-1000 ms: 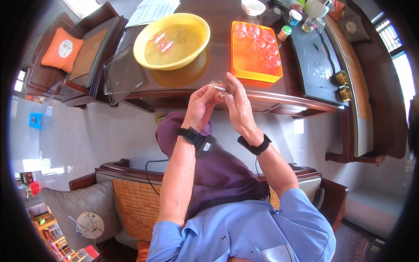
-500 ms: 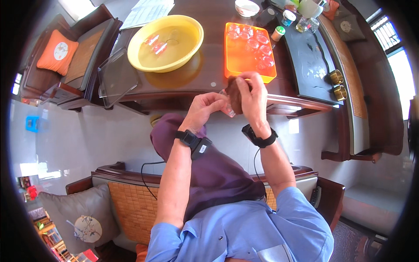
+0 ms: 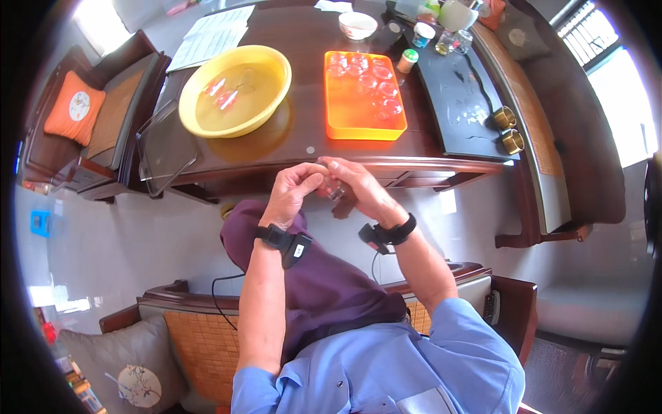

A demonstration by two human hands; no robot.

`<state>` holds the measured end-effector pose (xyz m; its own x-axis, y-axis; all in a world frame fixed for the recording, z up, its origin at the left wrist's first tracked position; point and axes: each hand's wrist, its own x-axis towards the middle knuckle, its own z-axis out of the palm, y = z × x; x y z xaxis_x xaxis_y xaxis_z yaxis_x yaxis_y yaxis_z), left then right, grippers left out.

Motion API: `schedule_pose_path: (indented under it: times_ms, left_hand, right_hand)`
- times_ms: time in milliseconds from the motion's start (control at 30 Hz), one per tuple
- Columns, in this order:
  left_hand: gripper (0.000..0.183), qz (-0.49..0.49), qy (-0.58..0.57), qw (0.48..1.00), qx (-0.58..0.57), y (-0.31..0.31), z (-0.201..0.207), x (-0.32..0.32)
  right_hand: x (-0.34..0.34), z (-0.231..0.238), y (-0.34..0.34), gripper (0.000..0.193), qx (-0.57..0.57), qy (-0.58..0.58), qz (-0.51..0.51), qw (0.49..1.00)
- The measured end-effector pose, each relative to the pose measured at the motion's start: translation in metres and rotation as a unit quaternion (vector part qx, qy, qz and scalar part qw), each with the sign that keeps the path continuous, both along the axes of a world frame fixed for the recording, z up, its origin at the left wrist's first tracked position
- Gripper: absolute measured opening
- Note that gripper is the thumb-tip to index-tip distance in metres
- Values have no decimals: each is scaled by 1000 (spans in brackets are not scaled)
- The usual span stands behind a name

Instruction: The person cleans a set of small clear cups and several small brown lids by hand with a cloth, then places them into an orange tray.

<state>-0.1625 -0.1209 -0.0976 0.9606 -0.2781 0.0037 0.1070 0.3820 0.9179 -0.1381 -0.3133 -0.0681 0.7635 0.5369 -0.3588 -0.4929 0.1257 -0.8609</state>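
Observation:
Just in front of the table's near edge, my left hand (image 3: pixel 288 194) is closed on a small clear glass cup (image 3: pixel 335 191), its fingertips partly hiding it. A brown cloth (image 3: pixel 344 207) hangs from my right hand (image 3: pixel 364 190), whose fingers are also closed around the far side of the cup. Beyond my hands an orange tray (image 3: pixel 365 134) carries several small clear glass cups (image 3: pixel 387 90) at its back and right. To the left stands a yellow basin (image 3: pixel 200 127) of water with a few shiny, reddish-looking items in it.
A clear lid-like tray (image 3: pixel 162 155) juts over the table's left edge. At right lies a black tea tray (image 3: pixel 458 103) with two gold cups (image 3: pixel 512 141). Farther back are a white bowl (image 3: pixel 358 27), a green-capped jar (image 3: pixel 407 61) and papers (image 3: pixel 210 38).
Both hands have come nearer to me and slightly left, away from the orange tray. The brown cloth now hangs below my right hand, where before it was raised beside the glass cup. The view has shifted.

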Motion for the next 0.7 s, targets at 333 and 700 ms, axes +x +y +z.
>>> schedule_pose_path:
  times_ms: [333,700]
  left_hand:
    - [17,4,0,1000,13,-7,-2,5]
    - [14,-27,42,997,-67,0,2,2]
  right_hand:
    - [-7,-15,-1,40,-260,-239,-203,913]
    - [-3,7,4,34,-20,-215,-48,975]
